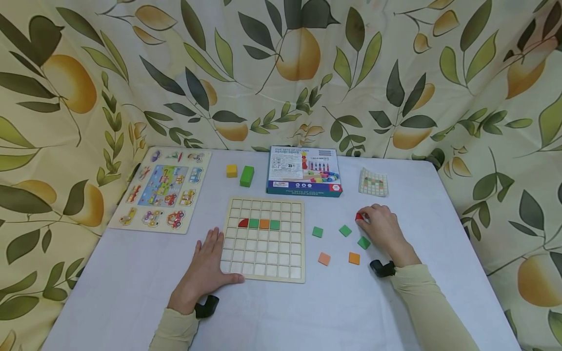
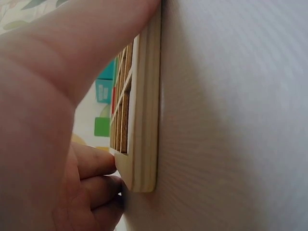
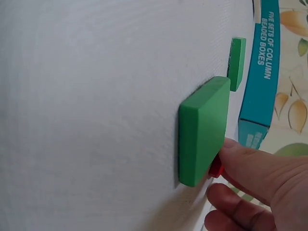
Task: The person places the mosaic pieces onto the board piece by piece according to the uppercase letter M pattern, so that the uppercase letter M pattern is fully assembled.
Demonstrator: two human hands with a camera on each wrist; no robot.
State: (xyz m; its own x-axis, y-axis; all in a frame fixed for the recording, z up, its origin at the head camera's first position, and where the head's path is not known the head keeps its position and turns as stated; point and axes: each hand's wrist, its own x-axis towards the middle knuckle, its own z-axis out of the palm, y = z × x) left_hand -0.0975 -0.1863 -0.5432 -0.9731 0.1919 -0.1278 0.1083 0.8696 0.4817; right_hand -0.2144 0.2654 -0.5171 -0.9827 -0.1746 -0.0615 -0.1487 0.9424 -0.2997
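Observation:
My right hand point(image 1: 384, 226) pinches a small red tile point(image 1: 359, 216) between thumb and fingers, low over the table; the right wrist view shows the fingers partly hiding it behind a green tile point(image 3: 204, 132). My left hand point(image 1: 204, 268) rests at the left side of a wooden grid board point(image 1: 281, 280), fingers straight along its edge and thumb at the near edge. One row of the board holds a red rounded-edge tile point(image 1: 243, 223), a green tile point(image 1: 253, 223), an orange tile point(image 1: 264, 224) and another green tile point(image 1: 274, 224), side by side.
Loose green tiles point(image 1: 318, 232) and orange tiles point(image 1: 354, 258) lie between board and right hand. Behind stand a blue box point(image 1: 303, 187), a green block point(image 1: 247, 176) and a yellow block point(image 1: 231, 170). A picture puzzle board point(image 1: 149, 224) lies left, a pattern card point(image 1: 373, 191) back right.

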